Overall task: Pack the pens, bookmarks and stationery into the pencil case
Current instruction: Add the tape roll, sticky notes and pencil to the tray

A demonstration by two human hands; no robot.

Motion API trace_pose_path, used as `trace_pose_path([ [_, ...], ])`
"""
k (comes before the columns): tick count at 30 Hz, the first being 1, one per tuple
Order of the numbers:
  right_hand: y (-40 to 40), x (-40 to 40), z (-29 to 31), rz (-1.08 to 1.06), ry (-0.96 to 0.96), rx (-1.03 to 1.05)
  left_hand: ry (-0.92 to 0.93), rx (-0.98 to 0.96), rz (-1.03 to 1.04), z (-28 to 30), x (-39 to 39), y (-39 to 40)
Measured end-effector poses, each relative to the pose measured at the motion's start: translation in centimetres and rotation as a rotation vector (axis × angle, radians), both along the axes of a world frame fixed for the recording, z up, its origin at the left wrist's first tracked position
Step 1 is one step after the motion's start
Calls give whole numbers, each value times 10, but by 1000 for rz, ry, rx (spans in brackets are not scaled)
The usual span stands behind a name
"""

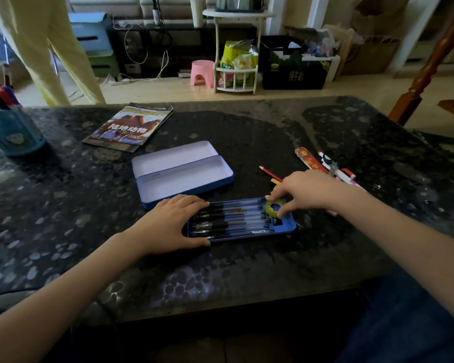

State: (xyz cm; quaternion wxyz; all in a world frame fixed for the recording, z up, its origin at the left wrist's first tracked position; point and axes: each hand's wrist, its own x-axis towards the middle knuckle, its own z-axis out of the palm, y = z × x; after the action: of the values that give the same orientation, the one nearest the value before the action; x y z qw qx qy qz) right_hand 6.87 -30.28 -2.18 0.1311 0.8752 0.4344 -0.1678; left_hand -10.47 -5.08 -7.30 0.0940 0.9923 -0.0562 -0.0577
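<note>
While hands (168, 221) work, magazines (129, 128) lie beyond.

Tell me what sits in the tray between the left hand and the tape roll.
In the head view, a row of black pens lies side by side in the tray, running from the left hand to the tape roll.

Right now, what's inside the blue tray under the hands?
The blue tray holds a row of black pens and a yellow tape roll pinched by the right hand. The left hand covers the pens' left ends.

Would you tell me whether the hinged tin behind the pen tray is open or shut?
Open: the tin has its lid folded back, both pale insides bare.
</note>
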Motion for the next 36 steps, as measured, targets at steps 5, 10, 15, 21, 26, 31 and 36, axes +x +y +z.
trace_pose_path([
  [5, -23, 24, 17, -228, 142, 239, 5, -22, 8, 2, 1, -1],
  [10, -51, 54, 28, -412, -42, 258, -6, -27, 12, 3, 0, -3],
  [15, -66, 59, 22, -535, 101, 75, -22, -23, 15, 2, 1, -2],
  [21, -51, 44, 14, -579, 213, -154, -16, -25, 22, 1, 0, -2],
  [26, -42, 35, 3, -523, 218, -205, -21, -31, 18, 1, 0, -2],
  [31, -37, 31, 9, -507, 306, -101, -15, -37, 19, 1, 0, -2],
  [36, -21, 23, 10, -309, 412, 311, -20, -45, 15, 1, 1, -3],
])
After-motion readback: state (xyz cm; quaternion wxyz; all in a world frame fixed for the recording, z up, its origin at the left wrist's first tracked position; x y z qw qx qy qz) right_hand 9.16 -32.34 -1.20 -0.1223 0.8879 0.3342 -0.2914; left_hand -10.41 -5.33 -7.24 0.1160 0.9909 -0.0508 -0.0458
